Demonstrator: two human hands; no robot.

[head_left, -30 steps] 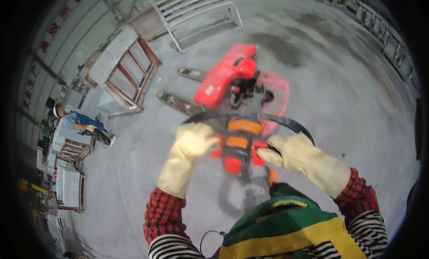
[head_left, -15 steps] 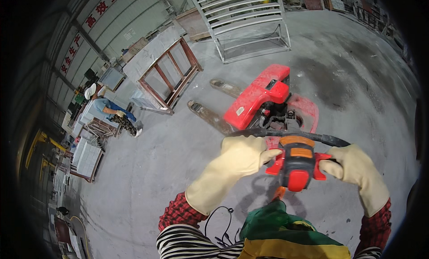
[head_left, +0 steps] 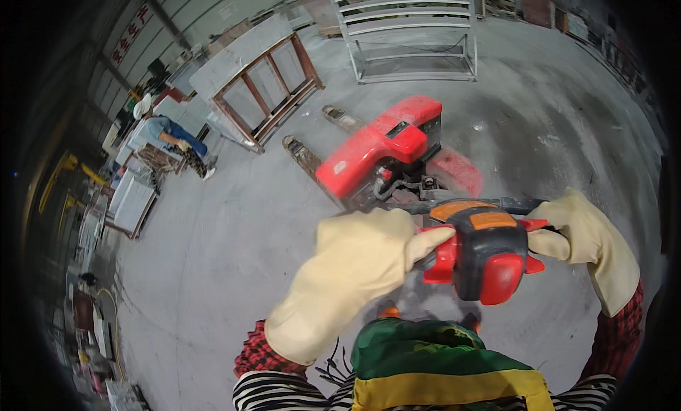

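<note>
I have both gloved hands clenched on the tiller bar: left hand [head_left: 358, 258] on its left end, right hand [head_left: 585, 237] on its right end, with the red and black control head [head_left: 486, 258] between them. The bar runs left to right across my view, just in front of my chest. The pallet jack [head_left: 379, 145] sits on the concrete floor [head_left: 234, 255] straight ahead, its long axis pointing away from me and to my left, forks [head_left: 305, 156] leading. Past the fork tips stands a brown frame [head_left: 266, 92] carrying a grey slab, close to them. A white rack [head_left: 411, 35] stands further off. A person [head_left: 174, 138] bends over far left. Bare floor lies wide to my left and right.
</note>
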